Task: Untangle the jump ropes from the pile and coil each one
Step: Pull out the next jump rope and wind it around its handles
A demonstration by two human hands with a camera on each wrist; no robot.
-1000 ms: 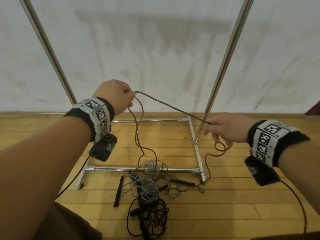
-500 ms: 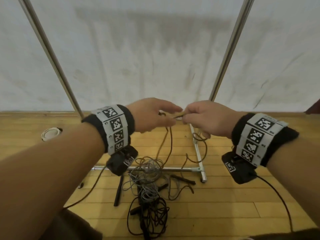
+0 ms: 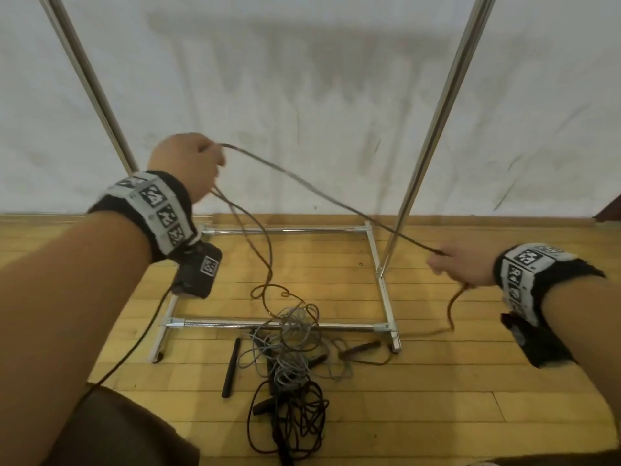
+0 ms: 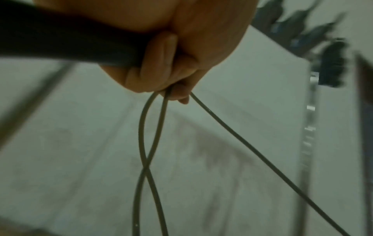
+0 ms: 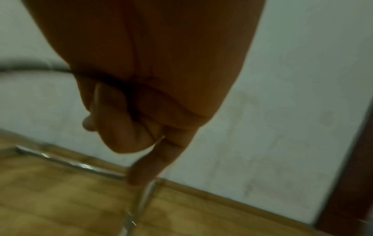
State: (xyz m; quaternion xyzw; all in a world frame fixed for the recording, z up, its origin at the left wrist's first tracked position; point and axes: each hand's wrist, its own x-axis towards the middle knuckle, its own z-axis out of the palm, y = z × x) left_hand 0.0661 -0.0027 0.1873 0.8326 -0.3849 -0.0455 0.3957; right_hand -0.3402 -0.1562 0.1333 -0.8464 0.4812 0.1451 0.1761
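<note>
- A tangle of ropes (image 3: 289, 361) lies on the wooden floor (image 3: 437, 391), draped over the near bar of a metal frame (image 3: 275, 326).
- The right hand (image 3: 462, 265) holds low at the right, fingers curled tight round a brown rope (image 3: 322, 193).
- That rope runs taut up to the raised left hand (image 3: 186, 163), whose curled fingers (image 4: 161, 63) pinch several strands that hang toward the pile.
- A white sheet (image 3: 302, 95) hangs behind.
</note>
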